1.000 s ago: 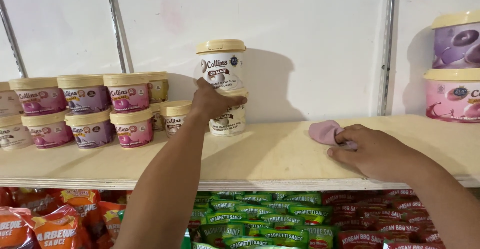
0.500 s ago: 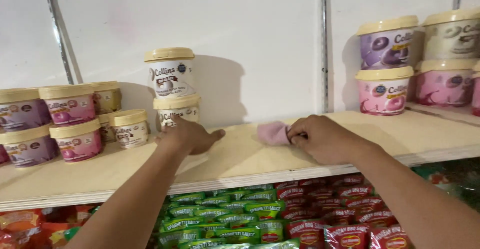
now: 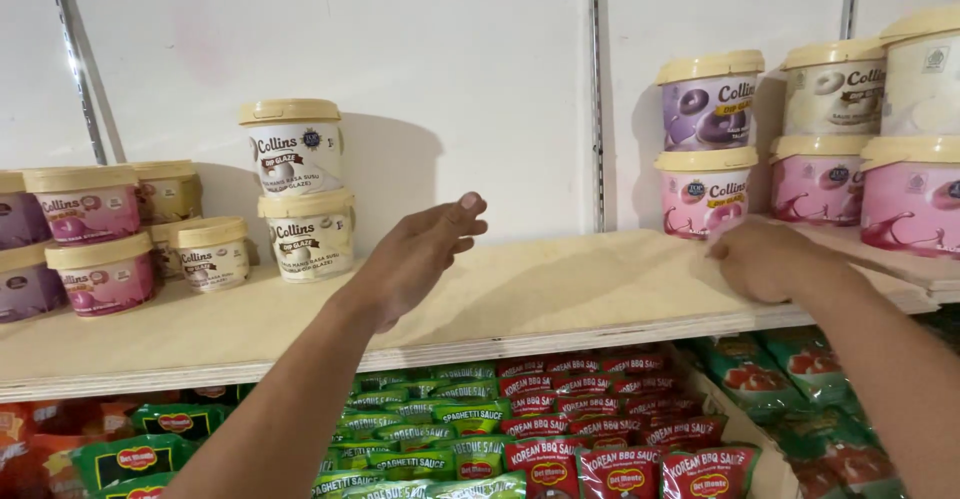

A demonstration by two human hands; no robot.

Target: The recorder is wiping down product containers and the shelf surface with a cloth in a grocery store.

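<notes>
My left hand (image 3: 420, 251) hovers open above the wooden shelf (image 3: 560, 294), fingers pointing right, holding nothing. It is just right of two stacked white tubs with cream lids, the upper tub (image 3: 293, 149) on the lower tub (image 3: 310, 234). My right hand (image 3: 768, 259) rests knuckles up on the shelf at the right, fingers curled, just in front of a pink tub (image 3: 705, 194) with a purple tub (image 3: 710, 104) stacked on it. The pink cloth it held a moment ago is hidden under the palm.
More pink and cream-lidded tubs (image 3: 95, 239) stand at the shelf's left end, and further stacked tubs (image 3: 870, 149) sit on a raised board at the right. Red sachets (image 3: 600, 429) and green sachets (image 3: 420, 439) fill the shelf below. A metal rail (image 3: 597, 89) runs up the white back wall.
My left hand let go of the stacked white tubs and lifted off the shelf. My right hand slid right along the shelf with the cloth, up to the pink tub. The view panned right.
</notes>
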